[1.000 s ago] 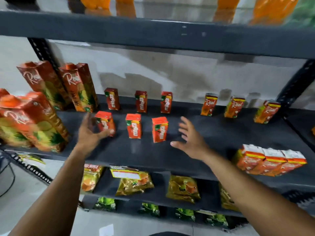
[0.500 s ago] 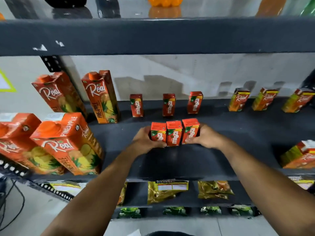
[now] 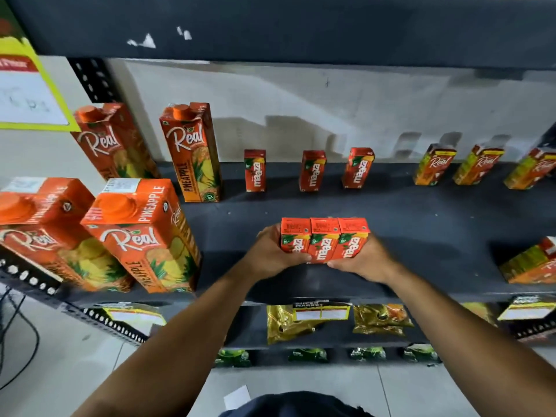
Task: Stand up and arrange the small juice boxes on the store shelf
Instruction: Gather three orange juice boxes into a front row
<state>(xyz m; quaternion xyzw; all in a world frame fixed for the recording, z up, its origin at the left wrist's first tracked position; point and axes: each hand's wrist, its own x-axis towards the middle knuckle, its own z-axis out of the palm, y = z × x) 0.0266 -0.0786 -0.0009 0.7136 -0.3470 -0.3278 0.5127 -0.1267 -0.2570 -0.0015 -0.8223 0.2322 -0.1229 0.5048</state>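
Observation:
Three small red Maaza juice boxes (image 3: 323, 239) stand pressed side by side near the front of the dark shelf (image 3: 421, 230). My left hand (image 3: 270, 254) grips the row from its left end and my right hand (image 3: 365, 260) from its right end, squeezing the boxes between them. Behind them three more small Maaza boxes (image 3: 313, 170) stand apart along the back. To the right, three small Real boxes (image 3: 434, 168) stand at the back. Other small boxes (image 3: 529, 264) lie on their sides at the right front edge.
Tall Real pineapple cartons (image 3: 192, 152) stand at the back left, with two more (image 3: 144, 236) at the front left. Another shelf board (image 3: 301, 28) hangs overhead. Snack packets (image 3: 379, 319) fill the shelf below.
A second ago my hands were apart and the three front boxes stood spaced out. Both hands have closed in and pushed them together into one tight row, which they now hold.

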